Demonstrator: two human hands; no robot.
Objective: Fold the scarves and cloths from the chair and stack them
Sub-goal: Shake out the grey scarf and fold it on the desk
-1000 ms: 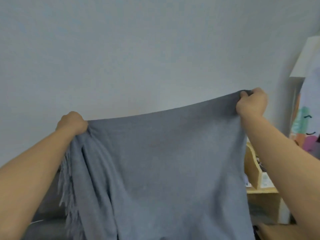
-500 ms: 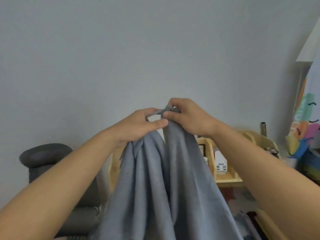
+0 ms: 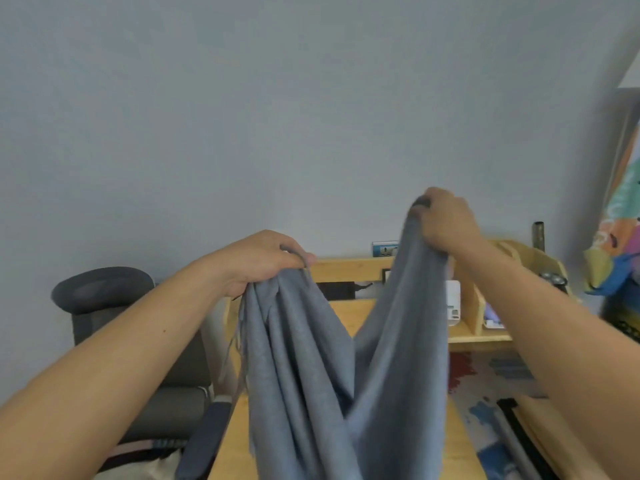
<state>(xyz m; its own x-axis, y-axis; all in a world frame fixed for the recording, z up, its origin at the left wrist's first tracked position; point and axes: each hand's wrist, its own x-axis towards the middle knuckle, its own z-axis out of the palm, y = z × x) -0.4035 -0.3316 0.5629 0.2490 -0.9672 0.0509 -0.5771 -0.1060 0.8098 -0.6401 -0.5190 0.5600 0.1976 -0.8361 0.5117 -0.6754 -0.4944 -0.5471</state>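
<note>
a grey scarf (image 3: 332, 368) is held up in the air at the middle of the view, above a wooden desk (image 3: 349, 317). it is plain grey-blue, soft and matte, and is gathered into two hanging bunches that meet low down in a v shape. deep lengthwise folds are seen in both bunches, and thin fringe threads hang from the bunch at 9 o'clock. the lower end is cut off by the frame edge at 6 o'clock.

the bunch with the fringe is gripped by the left hand (image 3: 259, 261), fingers curled over the gathered top. the other bunch is pinched at its top by the right hand (image 3: 445, 223), which is held higher, at 1 o'clock from the left hand; the two hands are apart.

a dark chair (image 3: 114, 299) is seen at 8 o'clock of the scarf, beside the desk. a wooden organiser (image 3: 512, 268) stands on the desk at 3 o'clock, and a plain grey wall (image 3: 277, 116) fills the view at 12 o'clock.
</note>
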